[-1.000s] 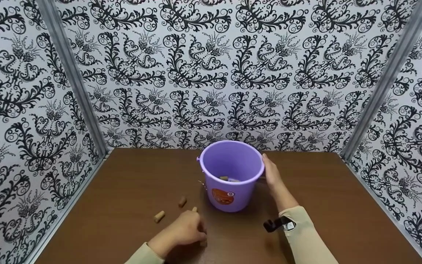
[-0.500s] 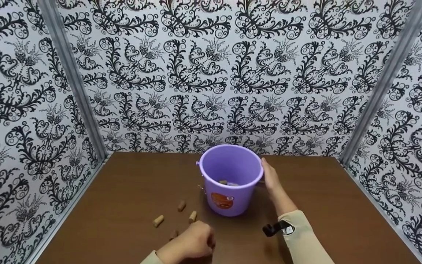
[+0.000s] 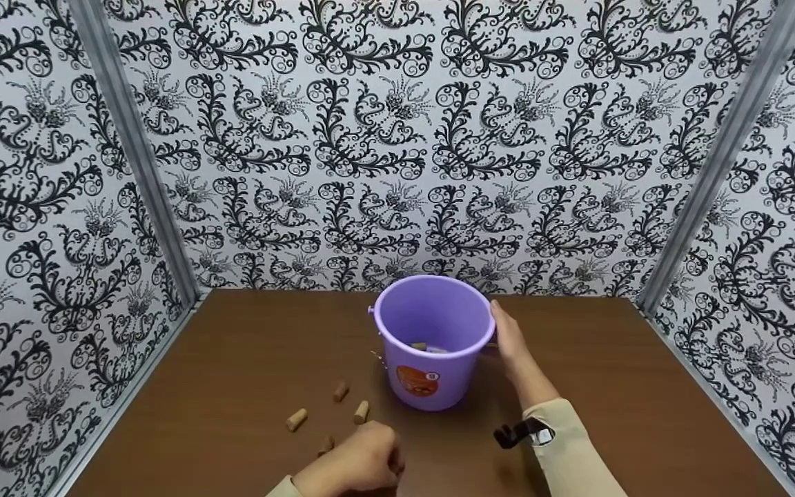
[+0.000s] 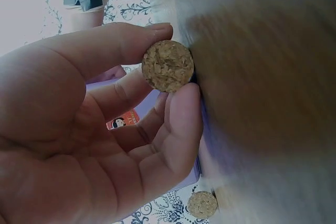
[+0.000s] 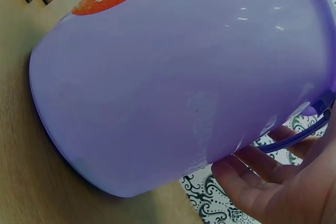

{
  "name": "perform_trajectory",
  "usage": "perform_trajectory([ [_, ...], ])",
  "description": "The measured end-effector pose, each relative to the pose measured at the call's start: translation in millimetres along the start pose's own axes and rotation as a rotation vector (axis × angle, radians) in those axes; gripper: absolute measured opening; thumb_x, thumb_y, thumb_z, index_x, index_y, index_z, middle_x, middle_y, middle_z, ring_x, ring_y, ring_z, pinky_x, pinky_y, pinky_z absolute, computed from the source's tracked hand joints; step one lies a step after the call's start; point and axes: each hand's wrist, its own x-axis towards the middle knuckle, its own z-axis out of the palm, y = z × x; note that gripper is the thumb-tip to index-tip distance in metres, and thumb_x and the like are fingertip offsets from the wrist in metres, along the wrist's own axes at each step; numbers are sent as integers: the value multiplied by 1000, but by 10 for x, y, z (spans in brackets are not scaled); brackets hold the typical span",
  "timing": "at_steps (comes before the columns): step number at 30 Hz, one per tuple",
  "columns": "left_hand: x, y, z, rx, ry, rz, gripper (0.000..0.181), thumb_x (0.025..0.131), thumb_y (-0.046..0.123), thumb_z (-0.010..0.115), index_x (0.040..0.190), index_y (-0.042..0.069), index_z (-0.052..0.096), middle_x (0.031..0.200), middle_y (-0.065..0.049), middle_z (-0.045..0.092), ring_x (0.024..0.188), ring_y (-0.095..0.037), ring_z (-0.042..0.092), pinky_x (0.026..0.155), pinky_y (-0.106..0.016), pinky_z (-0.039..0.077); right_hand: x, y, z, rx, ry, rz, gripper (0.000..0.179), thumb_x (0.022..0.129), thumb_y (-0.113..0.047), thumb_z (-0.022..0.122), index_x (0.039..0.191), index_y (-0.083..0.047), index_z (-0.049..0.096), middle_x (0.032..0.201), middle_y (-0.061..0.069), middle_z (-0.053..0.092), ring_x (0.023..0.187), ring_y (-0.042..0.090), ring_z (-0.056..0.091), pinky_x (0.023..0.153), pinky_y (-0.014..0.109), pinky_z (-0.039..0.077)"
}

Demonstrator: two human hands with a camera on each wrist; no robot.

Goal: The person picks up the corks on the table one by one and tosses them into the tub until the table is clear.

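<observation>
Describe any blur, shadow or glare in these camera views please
Head view: soft shadow on the table beside the purple bucket; left wrist view: cork in the left hand crisp, the table right of it blurred, upper left corner washed out; right wrist view: small bright glints on the purple bucket.

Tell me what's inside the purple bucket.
Inside the bucket, the head view shows what looks like a cork, with something pale beside it. The bucket's near side covers part of its bottom, so whether more lies there cannot be told.
</observation>
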Motion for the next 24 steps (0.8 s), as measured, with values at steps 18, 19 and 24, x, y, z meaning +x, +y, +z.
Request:
perform_trajectory([
  [18, -59, -5, -20, -8, -24, 62, 30, 66, -5, 67, 54, 15, 47, 52, 17, 26, 47, 1, 21, 44, -19, 15, -52, 22, 37, 64, -13, 27, 59, 117, -34, 31, 142, 11, 59, 136, 33, 65, 119, 37, 66, 101, 36, 53],
  [19, -55, -8, -28, -3, -24, 68, 31, 67, -4, 68, 55, 14, 46, 52, 17, 26, 47, 1, 21, 45, -20, 15, -52, 21, 36, 62, -15, 25, 59, 117, -34, 31, 142, 11, 59, 135, 34, 65, 119, 36, 67, 101, 36, 53],
  [24, 20, 4, -116, 109, 0, 112, 23, 74, 3, 79, 63, 13, 61, 58, 16, 41, 55, 0, 34, 51, -15, 27, -17, -4, 8, 74, -5, 26, 60, 116, -36, 32, 143, 11, 58, 134, 32, 66, 114, 30, 68, 97, 33, 53],
])
